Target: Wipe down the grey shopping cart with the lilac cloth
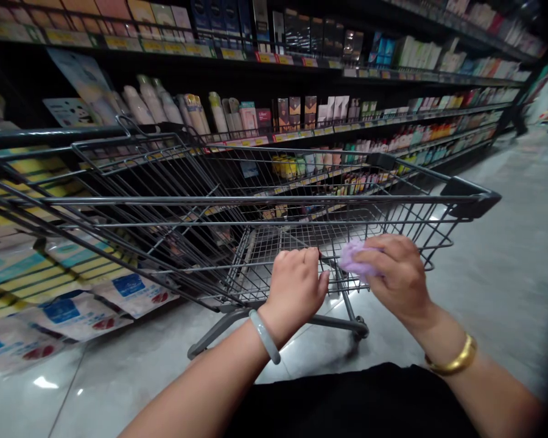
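Note:
An empty grey wire shopping cart [237,201] stands in a store aisle in front of me, tilted in the view. My left hand [299,286] is closed over the cart's near lower rail, a pale green bangle on its wrist. My right hand [397,277] is closed on a small crumpled purple cloth [354,258], pressed against the wire close to the left hand. A gold bangle sits on the right wrist.
Long dark shelves [301,67] of bottles, boxes and tubes run along the left and back. Large bagged goods [64,304] lie low on the left near the floor. Shiny grey floor [506,255] stretches away on the right.

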Demonstrator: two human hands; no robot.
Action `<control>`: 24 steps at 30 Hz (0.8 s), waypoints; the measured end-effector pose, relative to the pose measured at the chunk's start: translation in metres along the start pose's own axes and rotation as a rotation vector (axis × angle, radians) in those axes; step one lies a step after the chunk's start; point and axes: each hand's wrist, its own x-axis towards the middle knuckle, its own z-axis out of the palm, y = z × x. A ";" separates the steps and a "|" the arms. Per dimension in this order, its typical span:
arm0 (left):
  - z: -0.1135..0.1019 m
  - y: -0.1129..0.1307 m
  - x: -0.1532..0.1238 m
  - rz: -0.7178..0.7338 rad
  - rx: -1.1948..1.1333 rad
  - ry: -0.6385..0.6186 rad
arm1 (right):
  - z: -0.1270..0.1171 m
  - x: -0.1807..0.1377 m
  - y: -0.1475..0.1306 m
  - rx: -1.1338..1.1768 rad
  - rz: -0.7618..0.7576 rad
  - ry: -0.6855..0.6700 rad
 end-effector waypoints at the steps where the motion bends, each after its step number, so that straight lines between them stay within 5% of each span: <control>1: -0.001 0.000 0.000 -0.001 -0.001 0.000 | -0.003 0.001 0.001 -0.001 0.040 0.057; 4: -0.002 0.000 0.000 -0.001 -0.010 0.001 | -0.010 0.003 0.008 -0.092 0.183 0.200; 9: 0.000 -0.001 -0.005 -0.002 -0.046 0.027 | -0.008 0.002 0.014 -0.060 0.047 0.064; 14: 0.005 0.001 -0.011 -0.017 -0.196 0.233 | -0.009 0.002 0.017 -0.115 0.111 0.155; 17: 0.006 0.003 -0.013 -0.005 -0.273 0.339 | -0.007 0.001 0.015 -0.125 0.093 0.080; 20: 0.007 0.004 -0.012 0.031 -0.249 0.278 | -0.007 0.001 0.011 -0.073 0.036 0.035; 24: 0.009 0.003 -0.010 0.040 -0.145 0.131 | -0.010 0.004 0.009 -0.092 0.120 0.153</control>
